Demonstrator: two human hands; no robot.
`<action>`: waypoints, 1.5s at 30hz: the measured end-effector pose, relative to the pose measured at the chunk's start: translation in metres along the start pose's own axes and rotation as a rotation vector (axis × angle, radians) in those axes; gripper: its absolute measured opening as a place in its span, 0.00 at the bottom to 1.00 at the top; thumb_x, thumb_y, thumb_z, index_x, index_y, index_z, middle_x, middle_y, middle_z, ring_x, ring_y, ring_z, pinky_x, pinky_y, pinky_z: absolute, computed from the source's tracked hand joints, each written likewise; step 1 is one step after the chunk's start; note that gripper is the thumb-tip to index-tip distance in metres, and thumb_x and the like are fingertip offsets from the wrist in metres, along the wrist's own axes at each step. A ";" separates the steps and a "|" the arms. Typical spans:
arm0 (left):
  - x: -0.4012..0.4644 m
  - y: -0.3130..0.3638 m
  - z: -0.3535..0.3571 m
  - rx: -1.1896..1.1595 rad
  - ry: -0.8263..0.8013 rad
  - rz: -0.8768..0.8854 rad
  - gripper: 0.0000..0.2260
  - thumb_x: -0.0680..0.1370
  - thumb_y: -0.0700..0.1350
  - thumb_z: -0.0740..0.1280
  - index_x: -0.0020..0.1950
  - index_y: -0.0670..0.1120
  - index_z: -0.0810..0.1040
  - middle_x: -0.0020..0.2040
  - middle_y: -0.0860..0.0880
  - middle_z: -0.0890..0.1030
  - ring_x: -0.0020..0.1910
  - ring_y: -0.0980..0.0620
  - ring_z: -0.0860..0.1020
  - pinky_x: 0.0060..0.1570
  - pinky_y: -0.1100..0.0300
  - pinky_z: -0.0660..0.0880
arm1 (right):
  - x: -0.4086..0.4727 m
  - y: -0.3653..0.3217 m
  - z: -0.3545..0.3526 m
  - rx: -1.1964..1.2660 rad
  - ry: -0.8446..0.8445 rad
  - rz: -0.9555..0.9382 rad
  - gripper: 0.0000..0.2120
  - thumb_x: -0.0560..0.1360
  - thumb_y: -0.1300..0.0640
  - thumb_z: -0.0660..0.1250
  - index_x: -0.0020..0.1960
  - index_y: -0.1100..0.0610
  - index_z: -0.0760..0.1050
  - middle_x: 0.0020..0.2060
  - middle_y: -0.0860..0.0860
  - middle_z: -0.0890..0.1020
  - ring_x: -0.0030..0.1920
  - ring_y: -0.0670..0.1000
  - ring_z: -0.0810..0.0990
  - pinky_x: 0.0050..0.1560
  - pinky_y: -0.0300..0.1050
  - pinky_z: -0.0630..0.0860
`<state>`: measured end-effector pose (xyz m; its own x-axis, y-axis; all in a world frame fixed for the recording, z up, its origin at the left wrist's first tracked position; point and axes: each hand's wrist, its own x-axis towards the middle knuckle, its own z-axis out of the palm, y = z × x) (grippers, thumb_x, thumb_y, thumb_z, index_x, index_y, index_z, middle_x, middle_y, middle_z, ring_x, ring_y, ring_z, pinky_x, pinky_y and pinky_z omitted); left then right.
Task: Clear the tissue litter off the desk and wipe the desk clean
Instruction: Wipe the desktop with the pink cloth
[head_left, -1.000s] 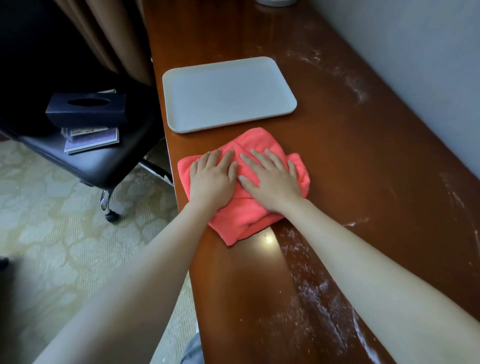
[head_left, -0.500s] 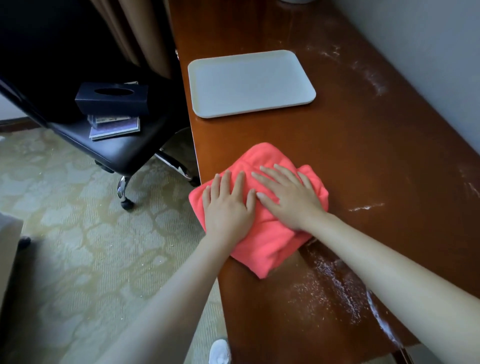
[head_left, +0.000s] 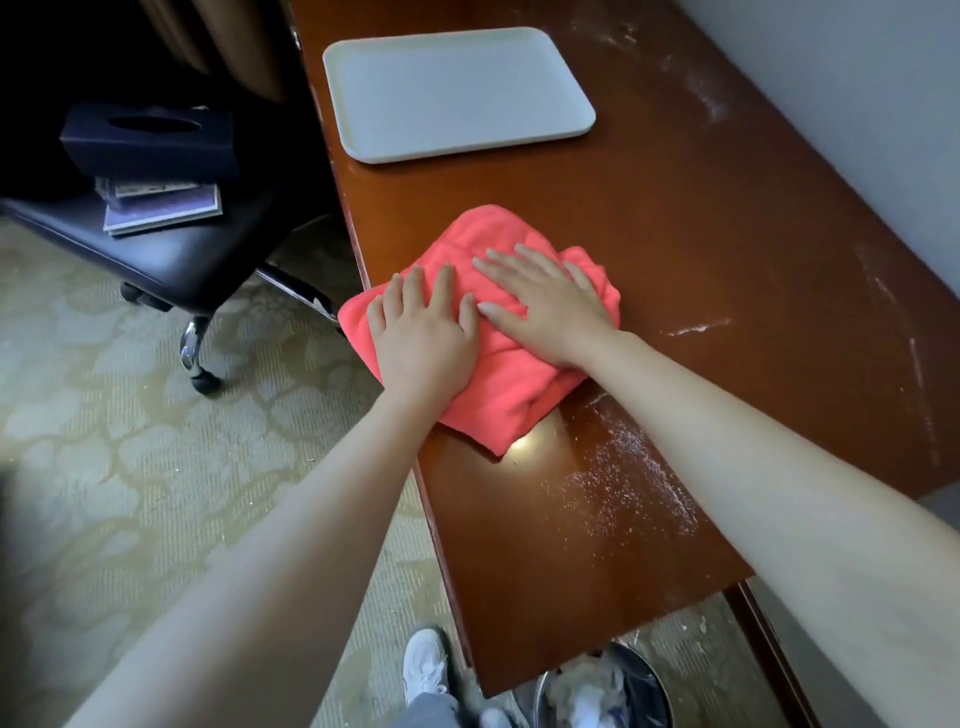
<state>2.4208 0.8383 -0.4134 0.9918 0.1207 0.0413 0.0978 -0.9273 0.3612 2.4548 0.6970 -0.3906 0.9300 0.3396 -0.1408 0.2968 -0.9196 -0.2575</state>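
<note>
A folded pink cloth lies on the brown wooden desk, at its left edge. My left hand presses flat on the cloth's left part, fingers straight. Beside it, my right hand lies flat on the cloth's right part, fingers spread. White dusty specks cover the desk just nearer to me than the cloth, and fainter white streaks mark the right side. Under the desk's near end stands a metal bin with white tissue in it.
A white tray sits on the desk beyond the cloth. Left of the desk stands a black wheeled chair carrying a dark tissue box on booklets. A grey wall runs along the right. My white shoe is on the patterned carpet.
Both hands have drawn the cloth toward me along the desk's left edge, further from the tray. The view has tipped down, and the bin and shoe have come into sight.
</note>
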 end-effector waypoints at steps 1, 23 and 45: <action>-0.007 0.001 -0.001 -0.011 0.018 -0.012 0.36 0.71 0.61 0.37 0.74 0.51 0.64 0.74 0.43 0.64 0.74 0.44 0.58 0.71 0.50 0.52 | -0.003 0.000 0.000 -0.011 -0.005 -0.015 0.26 0.79 0.39 0.52 0.75 0.38 0.53 0.75 0.38 0.55 0.76 0.43 0.48 0.73 0.54 0.45; -0.145 0.111 0.028 -0.093 0.121 -0.608 0.25 0.81 0.52 0.52 0.77 0.45 0.54 0.76 0.38 0.54 0.76 0.41 0.50 0.72 0.45 0.44 | -0.092 0.033 -0.011 -0.106 -0.277 -0.256 0.24 0.81 0.42 0.49 0.75 0.38 0.47 0.77 0.41 0.43 0.76 0.53 0.39 0.71 0.65 0.38; -0.057 0.172 0.053 0.007 -0.050 -0.334 0.30 0.78 0.59 0.48 0.76 0.45 0.55 0.76 0.39 0.55 0.75 0.40 0.50 0.70 0.39 0.45 | -0.061 0.128 -0.038 0.044 -0.114 0.007 0.25 0.80 0.54 0.50 0.75 0.39 0.52 0.76 0.39 0.49 0.76 0.49 0.46 0.72 0.61 0.45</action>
<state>2.3850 0.6533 -0.4029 0.9077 0.4010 -0.1238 0.4184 -0.8419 0.3409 2.4444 0.5508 -0.3789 0.9006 0.3556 -0.2501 0.2780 -0.9134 -0.2974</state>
